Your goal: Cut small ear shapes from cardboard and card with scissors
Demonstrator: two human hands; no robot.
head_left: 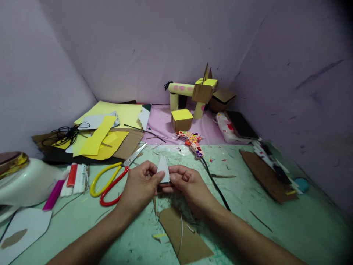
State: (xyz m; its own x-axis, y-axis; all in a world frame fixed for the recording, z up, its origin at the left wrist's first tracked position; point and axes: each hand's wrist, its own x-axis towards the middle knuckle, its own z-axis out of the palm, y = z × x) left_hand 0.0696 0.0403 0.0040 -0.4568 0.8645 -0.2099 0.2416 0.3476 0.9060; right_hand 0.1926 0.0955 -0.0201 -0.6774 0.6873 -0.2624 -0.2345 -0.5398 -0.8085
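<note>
My left hand [139, 187] and my right hand [190, 186] meet over the middle of the green table. Both pinch a small white paper piece [163, 168] that stands up between the fingertips. Just left of my left hand lie scissors [110, 180] with yellow and red handles. A brown cardboard piece [183, 237] lies on the table under my wrists.
A patterned glue gun [193, 141] with a black cord [216, 187] lies behind my hands. A cardboard animal figure [193, 92] and a yellow-topped box [182, 119] stand at the back. Yellow paper sheets [107, 138], black string [64, 134] and glue sticks [74, 178] lie left. Cardboard [264, 176] lies right.
</note>
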